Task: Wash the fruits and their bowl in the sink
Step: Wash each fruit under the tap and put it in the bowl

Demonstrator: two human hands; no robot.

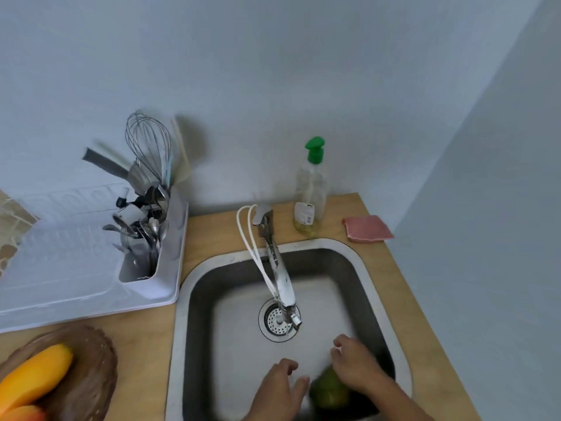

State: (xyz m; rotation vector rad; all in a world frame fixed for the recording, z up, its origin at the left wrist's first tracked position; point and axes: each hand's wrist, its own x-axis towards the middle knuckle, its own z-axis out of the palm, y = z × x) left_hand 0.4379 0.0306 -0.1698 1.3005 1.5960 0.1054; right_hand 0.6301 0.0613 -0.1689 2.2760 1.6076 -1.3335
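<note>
Cupping a round green fruit, right hand and spread left hand hover over the steel sink.

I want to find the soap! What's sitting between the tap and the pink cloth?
In the head view, the soap bottle with the green pump stands on the counter between the tap and the pink cloth.

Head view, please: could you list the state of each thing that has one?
Tap: thin stream running.
Green fruit: in the sink, under the right hand.
Left hand: open, empty.
Soap bottle: upright, nearly empty.
Bowl: on counter, holding fruit.
</note>
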